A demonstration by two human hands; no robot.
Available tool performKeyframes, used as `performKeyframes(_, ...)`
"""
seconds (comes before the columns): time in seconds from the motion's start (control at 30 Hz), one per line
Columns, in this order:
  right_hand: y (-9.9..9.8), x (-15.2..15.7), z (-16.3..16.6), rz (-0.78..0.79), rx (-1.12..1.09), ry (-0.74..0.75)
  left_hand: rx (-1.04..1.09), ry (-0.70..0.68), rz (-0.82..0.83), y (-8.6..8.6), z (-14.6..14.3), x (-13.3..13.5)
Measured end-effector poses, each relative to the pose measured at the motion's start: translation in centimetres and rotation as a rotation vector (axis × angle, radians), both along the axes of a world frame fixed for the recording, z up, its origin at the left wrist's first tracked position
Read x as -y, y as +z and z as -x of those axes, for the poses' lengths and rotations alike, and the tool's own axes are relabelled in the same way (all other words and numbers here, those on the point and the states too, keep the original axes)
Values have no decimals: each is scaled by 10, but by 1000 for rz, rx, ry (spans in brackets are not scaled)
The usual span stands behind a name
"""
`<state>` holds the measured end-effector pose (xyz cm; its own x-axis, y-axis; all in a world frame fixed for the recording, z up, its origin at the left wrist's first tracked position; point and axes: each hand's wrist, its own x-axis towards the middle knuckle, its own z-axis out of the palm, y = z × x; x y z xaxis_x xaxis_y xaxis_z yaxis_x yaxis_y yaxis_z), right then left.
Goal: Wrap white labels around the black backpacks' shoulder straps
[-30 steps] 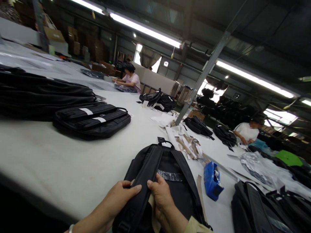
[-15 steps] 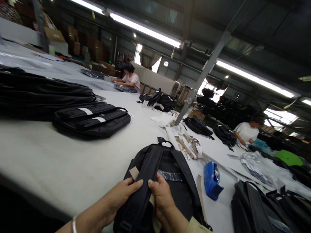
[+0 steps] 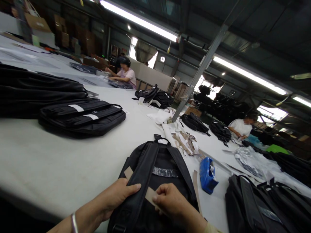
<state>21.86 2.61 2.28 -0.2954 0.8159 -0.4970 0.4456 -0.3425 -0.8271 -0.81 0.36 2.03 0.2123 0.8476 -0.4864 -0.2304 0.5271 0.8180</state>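
A black backpack point(image 3: 172, 158) lies in front of me with its straps facing up. My left hand point(image 3: 119, 194) grips the left shoulder strap point(image 3: 143, 168), thumb on top and the other fingers mostly hidden. A beige paper strip point(image 3: 150, 195) shows on both sides of that strap; the part between is hidden, apparently beneath it. My right hand point(image 3: 170, 199) pinches the strip's right end between thumb and fingers. Across the back panel runs a shiny plastic-covered band point(image 3: 165, 172). A dark tag point(image 3: 157, 137) sits by the top handle.
Right of the backpack stands a blue tape dispenser point(image 3: 208, 176), near paper scraps point(image 3: 187, 142). Another backpack point(image 3: 85, 116) and a stack of black bags point(image 3: 36, 92) lie left. More bags point(image 3: 252, 204) are at right. A metal post point(image 3: 194, 84) rises beyond. Two people work farther off.
My right hand has left the strap's edge and now pinches the beige strip, drawn up flat beside the strap. The left hand stays on the strap. The view has shifted slightly.
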Motion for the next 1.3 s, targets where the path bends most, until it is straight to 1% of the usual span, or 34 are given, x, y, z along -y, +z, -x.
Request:
performKeyframes(0.1, 9, -14, 2, -120, 33, 1, 2, -1, 15, 3, 2, 0)
performKeyframes(0.2, 11, -30, 9, -194, 32, 43, 24, -4, 14, 0, 5, 1)
performKeyframes(0.37, 10, -43, 15, -159, 55, 133, 60, 0, 10, -12, 10, -1)
performKeyframes(0.47, 20, -46, 10, -150, 69, 94, 36, 24, 33, -18, 9, -2)
performKeyframes(0.53, 31, -48, 10, -165, 27, 33, -11, 33, 32, -17, 6, -2)
performKeyframes(0.6, 42, -51, 16, -172, -26, -9, -80, 25, -4, -14, 2, -2)
performKeyframes(0.7, 52, -58, 40, -174, -73, 12, -134, -17, -81, -7, -1, -1)
performKeyframes(0.77, 49, -62, 62, -195, -49, 65, -157, -31, -121, -3, -1, 1)
performKeyframes(0.83, 42, -65, 82, -219, -8, 103, -189, -32, -164, -1, 1, 4)
performKeyframes(0.93, 28, -66, 99, -181, -16, 140, -234, -10, -215, 0, 4, 6)
performKeyframes(1.03, 20, -64, 100, -122, -89, 191, -291, 19, -258, 0, 5, 6)
performKeyframes(1.17, 14, -64, 93, -156, -183, 243, -309, 50, -252, -7, 3, 1)
performKeyframes(1.23, 11, -66, 91, -154, -205, 215, -297, 63, -244, -11, 3, -1)
performKeyframes(1.3, 9, -68, 89, -221, -159, 167, -283, 59, -214, -13, 4, -1)
